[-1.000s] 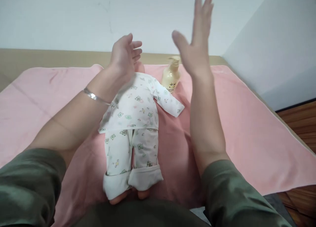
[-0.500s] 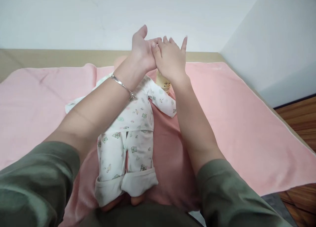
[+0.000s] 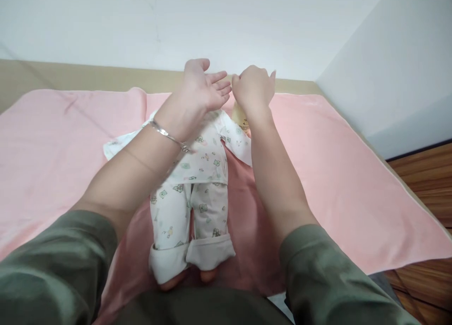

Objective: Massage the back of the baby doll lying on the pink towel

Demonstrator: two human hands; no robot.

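Observation:
My left hand is held palm up over the top of a doll, its fingers stretched out and nothing in it. The doll wears a white printed top and matching trousers with turned-up cuffs. Just right of my left fingertips, my right hand has its back towards me and its knuckles bent. Most of its fingers curl out of sight, and one sticks out at the right. Below it, partly covered, stands a yellowish bottle with dark print. My left forearm hides the doll's head.
A pink blanket lies under the doll and spreads to both sides over a tan surface. White walls rise behind and at the right. Brown wood-grain panels show at the lower right.
My hands, which overlapped with the right fingers lying on the left palm, have come apart. The right fingers have bent down out of sight. My left hand has dropped slightly.

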